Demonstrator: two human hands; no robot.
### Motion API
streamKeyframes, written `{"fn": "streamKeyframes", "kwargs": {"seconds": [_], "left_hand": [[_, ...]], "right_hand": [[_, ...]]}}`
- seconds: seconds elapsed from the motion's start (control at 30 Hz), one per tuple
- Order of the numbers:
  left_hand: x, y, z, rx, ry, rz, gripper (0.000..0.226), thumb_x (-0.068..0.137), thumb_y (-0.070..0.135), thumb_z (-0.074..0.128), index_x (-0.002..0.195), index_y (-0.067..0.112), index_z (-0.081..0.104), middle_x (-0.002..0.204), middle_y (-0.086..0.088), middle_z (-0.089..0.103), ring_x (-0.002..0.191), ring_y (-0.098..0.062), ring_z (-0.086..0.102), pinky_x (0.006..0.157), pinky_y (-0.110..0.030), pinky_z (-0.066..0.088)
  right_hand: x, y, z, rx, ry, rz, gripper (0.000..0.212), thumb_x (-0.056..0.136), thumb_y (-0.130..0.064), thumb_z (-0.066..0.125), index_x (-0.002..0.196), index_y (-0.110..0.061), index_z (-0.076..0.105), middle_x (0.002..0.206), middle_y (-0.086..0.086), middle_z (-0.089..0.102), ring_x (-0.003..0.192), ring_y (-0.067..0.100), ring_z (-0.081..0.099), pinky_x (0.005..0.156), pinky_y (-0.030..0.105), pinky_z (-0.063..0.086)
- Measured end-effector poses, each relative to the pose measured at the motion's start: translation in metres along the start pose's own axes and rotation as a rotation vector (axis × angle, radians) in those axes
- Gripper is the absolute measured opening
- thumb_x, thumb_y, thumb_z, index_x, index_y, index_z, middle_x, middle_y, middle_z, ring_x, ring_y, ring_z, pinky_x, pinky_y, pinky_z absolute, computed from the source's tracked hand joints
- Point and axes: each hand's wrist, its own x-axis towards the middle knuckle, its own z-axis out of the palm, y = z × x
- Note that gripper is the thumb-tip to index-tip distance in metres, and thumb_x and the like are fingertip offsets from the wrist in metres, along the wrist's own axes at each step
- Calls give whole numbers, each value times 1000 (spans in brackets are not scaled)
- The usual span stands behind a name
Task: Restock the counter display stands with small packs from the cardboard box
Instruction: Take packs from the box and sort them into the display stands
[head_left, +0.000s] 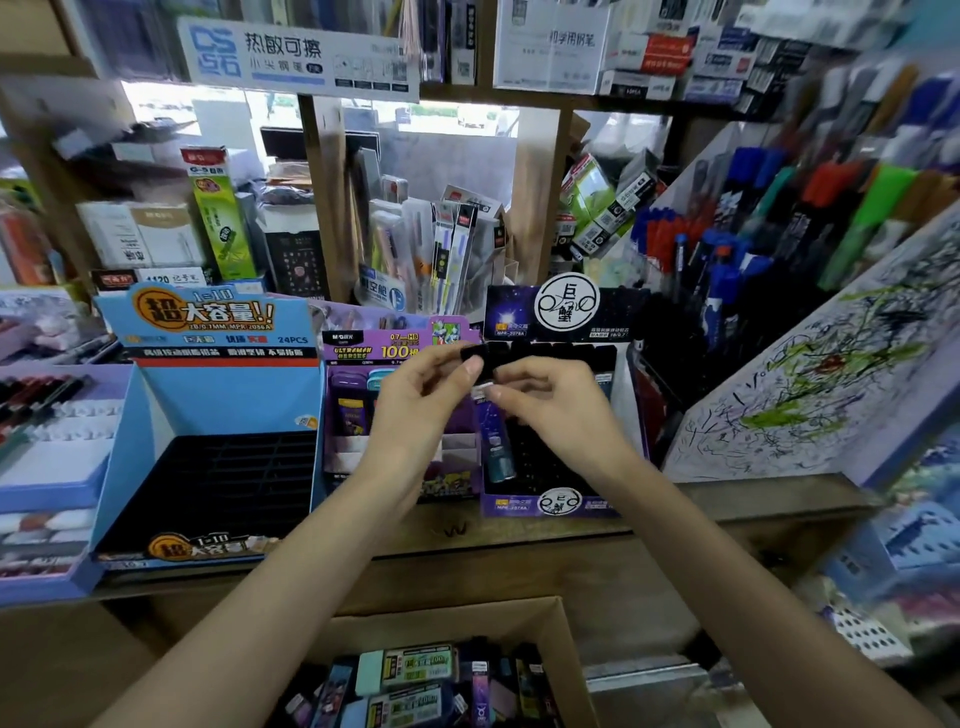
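Nearest me, the cardboard box (545, 618) is sitting below the counter edge, holding a jumble of small packs (410, 670) in teal, purple and black. Above it I am reaching both arms over the wooden counter (519, 545), my left hand (415, 410) pinching the black top end of a slim dark pack (480, 374) between thumb and fingers while my right hand (550, 410) is closing its fingertips on the same pack just beside it. Behind my hands the purple display stand (358, 415) and the dark display stand (561, 499) are standing side by side, with the blue display stand (208, 410) sitting unfilled to their left.
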Motion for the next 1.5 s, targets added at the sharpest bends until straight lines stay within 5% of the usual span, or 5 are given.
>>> {"fn": "streamKeyframes", "kwargs": {"seconds": [0.27,0.67,0.87,1.07,1.5], "left_hand": [[-15,-39,-21,1110,-152,213,58,85,49,58,129,12,47,121,-4,51,115,-21,49,91,-33,41],[-22,-65,-31,1232,-145,223,47,86,45,59,125,21,50,123,3,50,118,-18,45,101,-36,33],[-21,-66,-32,1193,-140,232,45,86,43,61,123,20,53,121,2,51,117,-18,46,101,-38,33],[-25,-53,-41,1108,-226,330,40,87,29,64,122,13,56,122,-4,54,115,-21,48,95,-32,36],[-164,-106,-116,970,-452,11,34,89,29,62,120,20,55,113,10,55,106,-5,55,86,-15,42]], "right_hand": [[31,39,-42,-119,288,21,10,83,-15,70,87,-20,63,74,-9,65,68,-2,62,66,11,49],[39,73,-19,-210,160,7,27,86,-12,65,77,-35,55,72,-10,62,68,6,61,67,25,54],[40,79,-12,-304,174,98,2,89,-13,61,89,-14,60,80,4,66,77,18,64,74,32,53],[36,61,-12,-676,185,136,20,90,-26,61,85,-7,64,78,11,67,75,27,65,70,41,55],[-142,47,12,-502,-430,212,11,86,-24,64,94,-32,63,83,-22,59,77,-14,56,68,4,41]]}}
